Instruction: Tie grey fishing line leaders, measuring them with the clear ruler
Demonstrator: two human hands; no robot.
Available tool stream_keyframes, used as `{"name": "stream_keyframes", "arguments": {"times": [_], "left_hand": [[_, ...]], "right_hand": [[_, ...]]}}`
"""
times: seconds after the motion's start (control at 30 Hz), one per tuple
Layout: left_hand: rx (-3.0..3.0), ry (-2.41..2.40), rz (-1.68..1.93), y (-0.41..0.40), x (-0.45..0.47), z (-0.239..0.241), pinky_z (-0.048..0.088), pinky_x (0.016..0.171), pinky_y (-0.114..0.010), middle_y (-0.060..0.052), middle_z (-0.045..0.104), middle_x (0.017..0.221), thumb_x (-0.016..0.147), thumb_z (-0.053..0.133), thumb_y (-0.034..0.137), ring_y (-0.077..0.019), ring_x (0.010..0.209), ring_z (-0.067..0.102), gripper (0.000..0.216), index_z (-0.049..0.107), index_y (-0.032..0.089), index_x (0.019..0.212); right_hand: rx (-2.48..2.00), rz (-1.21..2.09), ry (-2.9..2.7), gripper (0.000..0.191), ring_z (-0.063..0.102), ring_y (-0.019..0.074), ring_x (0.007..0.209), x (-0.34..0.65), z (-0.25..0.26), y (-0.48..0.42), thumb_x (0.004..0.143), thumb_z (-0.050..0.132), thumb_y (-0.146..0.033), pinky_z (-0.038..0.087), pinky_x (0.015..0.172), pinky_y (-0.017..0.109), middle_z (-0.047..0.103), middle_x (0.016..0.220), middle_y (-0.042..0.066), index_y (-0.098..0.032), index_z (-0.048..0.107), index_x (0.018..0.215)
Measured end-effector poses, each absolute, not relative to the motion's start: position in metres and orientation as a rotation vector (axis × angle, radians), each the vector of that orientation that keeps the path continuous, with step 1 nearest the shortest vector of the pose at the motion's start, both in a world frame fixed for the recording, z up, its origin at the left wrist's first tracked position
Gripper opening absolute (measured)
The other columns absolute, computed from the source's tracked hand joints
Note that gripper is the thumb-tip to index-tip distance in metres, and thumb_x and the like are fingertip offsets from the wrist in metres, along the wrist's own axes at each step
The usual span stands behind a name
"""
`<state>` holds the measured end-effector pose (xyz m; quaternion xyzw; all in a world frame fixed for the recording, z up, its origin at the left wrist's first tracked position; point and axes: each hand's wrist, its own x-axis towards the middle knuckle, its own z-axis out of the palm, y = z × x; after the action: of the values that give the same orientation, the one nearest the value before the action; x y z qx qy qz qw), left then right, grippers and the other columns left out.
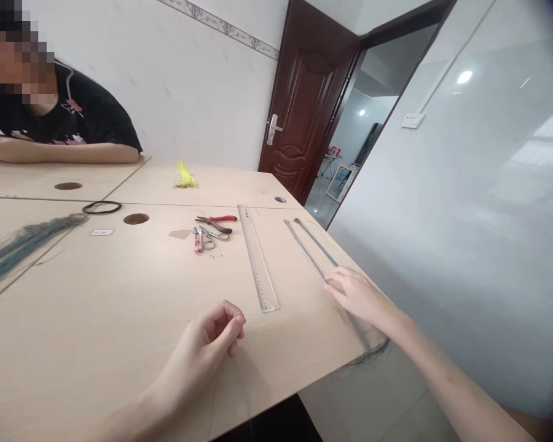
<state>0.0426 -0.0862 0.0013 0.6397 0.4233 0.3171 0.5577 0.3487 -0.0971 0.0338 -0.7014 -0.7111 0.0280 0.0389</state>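
My left hand (214,337) is closed in a pinch above the front of the table. Thin, pale threads (246,387) trail down from it towards the table edge. Over at the right side, my right hand (352,294) reaches onto the strands, thumb and fingertips closed on a long grey-blue thread bundle (311,236). Beside it lies a second, thinner grey bundle (299,242). Their loose dark ends (368,355) hang over the front right corner. A clear ruler (257,258) lies lengthwise between my two hands.
Red-handled pliers (219,220), scissors (209,242) and pink snips (198,240) lie mid-table. Yellow threads (184,178) sit farther back. At left are a blue-grey thread bundle (23,252), a black ring (102,207) and a small label (102,232). Another person (87,116) leans on the table.
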Motion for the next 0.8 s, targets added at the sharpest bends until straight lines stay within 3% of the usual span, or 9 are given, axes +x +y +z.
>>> {"name": "stream_keyframes", "arguments": {"times": [0.2, 0.37, 0.6, 0.8], "left_hand": [[1.513, 0.965, 0.746, -0.086, 0.041, -0.001, 0.035, 0.062, -0.026, 0.004, 0.046, 0.063, 0.088, 0.043, 0.045, -0.0134, 0.058, 0.044, 0.031, 0.049, 0.019, 0.074], [1.497, 0.945, 0.752, -0.084, 0.041, -0.002, 0.036, 0.059, -0.026, 0.003, 0.047, 0.065, 0.089, 0.042, 0.042, -0.0128, 0.056, 0.045, 0.029, 0.049, 0.018, 0.074], [1.487, 0.941, 0.728, -0.082, 0.039, -0.003, 0.035, 0.060, -0.025, 0.004, 0.048, 0.066, 0.089, 0.043, 0.040, -0.0124, 0.057, 0.045, 0.028, 0.049, 0.018, 0.074], [1.495, 0.966, 0.699, -0.083, 0.040, -0.002, 0.035, 0.060, -0.025, 0.004, 0.048, 0.065, 0.088, 0.045, 0.040, -0.0130, 0.059, 0.046, 0.026, 0.050, 0.019, 0.073]], "right_hand": [[-2.282, -0.010, -2.065, 0.031, 0.060, 0.0211, 0.103, 0.343, 0.039, 0.015, 0.091, 0.054, -0.035, 0.049, 0.089, 0.043, 0.060, 0.116, 0.009, -0.014, 0.057, 0.115], [-2.412, 0.008, -2.050, 0.029, 0.062, 0.0191, 0.097, 0.336, 0.031, 0.057, 0.091, 0.056, -0.034, 0.052, 0.084, 0.040, 0.062, 0.111, 0.008, -0.014, 0.059, 0.111], [-2.497, 0.033, -2.059, 0.031, 0.061, 0.0199, 0.099, 0.344, 0.037, 0.048, 0.091, 0.054, -0.036, 0.052, 0.085, 0.040, 0.060, 0.114, 0.009, -0.014, 0.058, 0.113], [-2.651, 0.281, -2.121, 0.031, 0.063, 0.0153, 0.081, 0.361, 0.041, -0.015, 0.090, 0.054, -0.041, 0.053, 0.074, 0.034, 0.064, 0.095, 0.005, -0.013, 0.062, 0.100]]}}
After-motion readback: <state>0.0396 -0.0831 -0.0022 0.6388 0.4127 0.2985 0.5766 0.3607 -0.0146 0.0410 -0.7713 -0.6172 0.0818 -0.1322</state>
